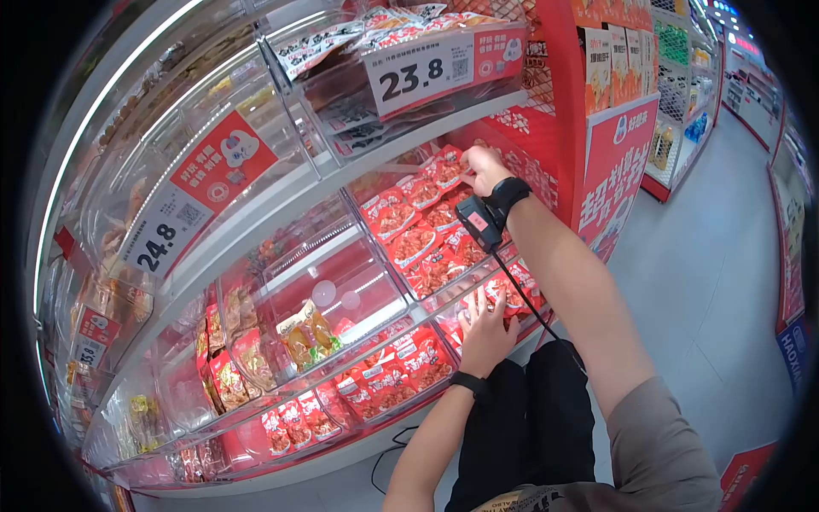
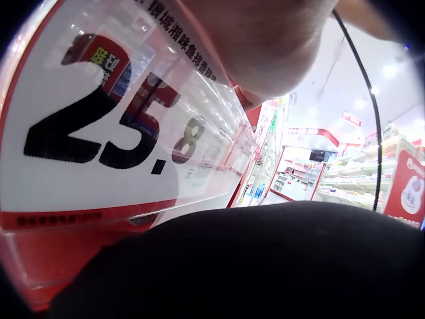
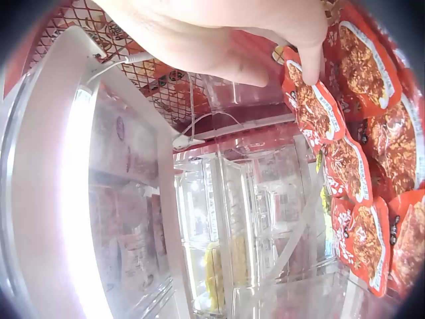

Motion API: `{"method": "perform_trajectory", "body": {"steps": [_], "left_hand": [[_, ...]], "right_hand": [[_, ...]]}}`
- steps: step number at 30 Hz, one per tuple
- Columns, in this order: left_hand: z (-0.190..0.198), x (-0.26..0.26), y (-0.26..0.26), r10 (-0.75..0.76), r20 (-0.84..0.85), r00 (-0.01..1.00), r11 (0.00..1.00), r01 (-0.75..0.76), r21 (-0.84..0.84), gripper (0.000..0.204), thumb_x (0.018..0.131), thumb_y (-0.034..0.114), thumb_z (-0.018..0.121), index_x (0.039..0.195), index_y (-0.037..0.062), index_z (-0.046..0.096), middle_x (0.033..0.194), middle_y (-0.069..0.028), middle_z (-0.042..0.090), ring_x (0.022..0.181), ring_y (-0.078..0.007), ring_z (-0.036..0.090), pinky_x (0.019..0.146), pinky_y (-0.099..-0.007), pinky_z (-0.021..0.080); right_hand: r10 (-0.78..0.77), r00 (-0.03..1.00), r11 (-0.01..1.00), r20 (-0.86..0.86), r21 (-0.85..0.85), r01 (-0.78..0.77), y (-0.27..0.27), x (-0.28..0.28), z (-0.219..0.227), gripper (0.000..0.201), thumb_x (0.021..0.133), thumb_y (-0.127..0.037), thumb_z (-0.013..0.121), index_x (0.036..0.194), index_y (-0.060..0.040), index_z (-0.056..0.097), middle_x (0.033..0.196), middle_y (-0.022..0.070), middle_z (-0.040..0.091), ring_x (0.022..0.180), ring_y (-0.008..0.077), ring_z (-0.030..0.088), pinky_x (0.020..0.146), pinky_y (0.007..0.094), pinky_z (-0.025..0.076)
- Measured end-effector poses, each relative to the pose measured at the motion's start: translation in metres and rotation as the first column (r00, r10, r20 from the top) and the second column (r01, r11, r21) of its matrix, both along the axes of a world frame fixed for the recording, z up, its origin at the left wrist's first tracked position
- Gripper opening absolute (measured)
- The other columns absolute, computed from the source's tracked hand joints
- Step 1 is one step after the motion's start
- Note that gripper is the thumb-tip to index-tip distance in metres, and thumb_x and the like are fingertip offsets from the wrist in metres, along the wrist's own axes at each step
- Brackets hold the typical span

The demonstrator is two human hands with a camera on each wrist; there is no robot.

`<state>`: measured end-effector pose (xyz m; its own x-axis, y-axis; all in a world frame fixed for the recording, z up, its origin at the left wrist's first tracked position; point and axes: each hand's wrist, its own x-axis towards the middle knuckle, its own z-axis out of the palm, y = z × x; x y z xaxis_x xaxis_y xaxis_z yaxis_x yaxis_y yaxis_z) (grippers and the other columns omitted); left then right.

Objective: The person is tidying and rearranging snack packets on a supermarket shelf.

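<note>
Red snack packets point(image 1: 414, 245) lie in rows in the upper clear bin. At its back right corner, my right hand point(image 1: 485, 171) touches an end packet, fingers bent down. The right wrist view shows a fingertip of this hand point(image 3: 219, 40) on a red packet point(image 3: 309, 106), with the thumb apart from it. Lower down, my left hand point(image 1: 488, 335) rests with spread fingers on red packets point(image 1: 516, 290) in the front bin. The left wrist view shows part of that hand point(image 2: 265, 46) beside a price label point(image 2: 99, 126); its fingertips are hidden there.
Clear dividers and a shelf edge point(image 1: 341, 183) with price signs point(image 1: 422, 75) stand above and left. Other bins hold bagged snacks point(image 1: 307, 333). A red display panel point(image 1: 616, 171) stands right of my right arm, and a black cable point(image 1: 525, 294) hangs from that wrist.
</note>
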<state>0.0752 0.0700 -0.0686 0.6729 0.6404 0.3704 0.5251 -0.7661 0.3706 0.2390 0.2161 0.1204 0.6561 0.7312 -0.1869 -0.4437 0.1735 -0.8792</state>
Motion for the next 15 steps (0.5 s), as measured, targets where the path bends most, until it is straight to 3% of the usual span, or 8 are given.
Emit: {"method": "perform_trajectory", "body": {"steps": [1, 3, 5, 7, 8, 9, 12, 15], "left_hand": [[0.000, -0.003, -0.001, 0.005, 0.013, 1.000, 1.000, -0.005, 0.004, 0.052, 0.085, 0.033, 0.054, 0.129, 0.0061, 0.046, 0.139, -0.0299, 0.030, 0.131, -0.0442, 0.027, 0.098, -0.0612, 0.027], [0.001, 0.000, -0.001, 0.008, 0.025, 1.000, 1.000, -0.008, -0.008, 0.054, 0.086, 0.033, 0.054, 0.131, 0.0073, 0.045, 0.140, -0.0291, 0.030, 0.131, -0.0432, 0.027, 0.098, -0.0608, 0.028], [0.003, 0.002, 0.000, 0.021, 0.019, 1.000, 1.000, -0.020, -0.019, 0.055, 0.085, 0.033, 0.055, 0.133, 0.0069, 0.043, 0.140, -0.0289, 0.029, 0.131, -0.0429, 0.028, 0.098, -0.0600, 0.028], [0.000, 0.000, 0.000, 0.017, 0.027, 0.999, 1.000, -0.017, -0.011, 0.054, 0.085, 0.032, 0.055, 0.132, 0.0088, 0.044, 0.141, -0.0285, 0.028, 0.132, -0.0426, 0.027, 0.098, -0.0607, 0.028], [0.000, -0.001, -0.001, 0.019, 0.024, 1.000, 1.000, -0.020, 0.000, 0.052, 0.085, 0.032, 0.055, 0.131, 0.0096, 0.046, 0.140, -0.0284, 0.030, 0.131, -0.0422, 0.029, 0.098, -0.0597, 0.028], [0.002, -0.002, -0.003, 0.022, 0.017, 1.000, 1.000, -0.022, 0.019, 0.050, 0.085, 0.032, 0.054, 0.130, 0.0105, 0.047, 0.139, -0.0284, 0.032, 0.130, -0.0418, 0.030, 0.098, -0.0587, 0.028], [0.005, -0.004, -0.002, -0.026, 0.024, 0.999, 0.997, 0.024, 0.075, 0.046, 0.086, 0.030, 0.054, 0.129, 0.0149, 0.049, 0.139, -0.0270, 0.033, 0.130, -0.0421, 0.031, 0.098, -0.0582, 0.029], [0.007, -0.004, 0.000, -0.059, 0.004, 0.998, 0.997, 0.058, 0.057, 0.042, 0.088, 0.029, 0.052, 0.129, 0.0192, 0.049, 0.140, -0.0256, 0.031, 0.130, -0.0446, 0.030, 0.097, -0.0603, 0.029]], "right_hand": [[0.080, 0.997, 0.996, 0.022, 0.033, -0.081, -0.009, 0.003, 0.000, 0.054, 0.073, 0.008, 0.049, 0.124, -0.0078, 0.041, 0.123, 0.0113, 0.040, 0.121, 0.0225, 0.036, 0.089, 0.0430, 0.047], [-0.053, 0.982, 0.999, 0.180, 0.023, 0.049, -0.013, 0.002, -0.001, 0.049, 0.068, 0.001, 0.053, 0.117, 0.0042, 0.052, 0.115, 0.0185, 0.054, 0.102, 0.0304, 0.056, 0.075, 0.0433, 0.047], [0.063, 0.923, 0.996, 0.380, -0.082, -0.034, -0.001, 0.018, -0.005, 0.038, 0.066, -0.003, 0.055, 0.102, 0.0095, 0.059, 0.106, 0.0190, 0.060, 0.094, 0.0300, 0.059, 0.082, 0.0391, 0.045], [0.181, 0.806, 0.972, 0.564, -0.225, -0.061, -0.019, -0.001, 0.008, 0.035, 0.067, -0.008, 0.057, 0.095, 0.0115, 0.060, 0.108, 0.0224, 0.061, 0.102, 0.0313, 0.059, 0.086, 0.0364, 0.045], [0.214, 0.617, 0.947, 0.757, -0.315, 0.058, -0.018, -0.008, 0.013, 0.040, 0.070, -0.014, 0.056, 0.102, 0.0092, 0.060, 0.112, 0.0247, 0.060, 0.110, 0.0325, 0.056, 0.089, 0.0375, 0.045], [0.347, 0.428, 0.923, 0.835, -0.386, 0.005, -0.015, -0.012, 0.014, 0.042, 0.073, -0.017, 0.058, 0.108, 0.0064, 0.059, 0.113, 0.0230, 0.060, 0.109, 0.0320, 0.056, 0.090, 0.0378, 0.044], [0.505, -0.174, 0.850, 0.846, -0.522, -0.074, -0.012, -0.016, 0.015, 0.049, 0.081, -0.033, 0.054, 0.117, 0.0004, 0.058, 0.119, 0.0200, 0.058, 0.111, 0.0333, 0.055, 0.091, 0.0395, 0.044], [0.762, -0.232, 0.617, 0.604, -0.787, -0.024, 0.007, -0.012, 0.017, 0.059, 0.087, -0.047, 0.050, 0.122, 0.0001, 0.054, 0.123, 0.0194, 0.055, 0.110, 0.0321, 0.056, 0.092, 0.0389, 0.043]]}}
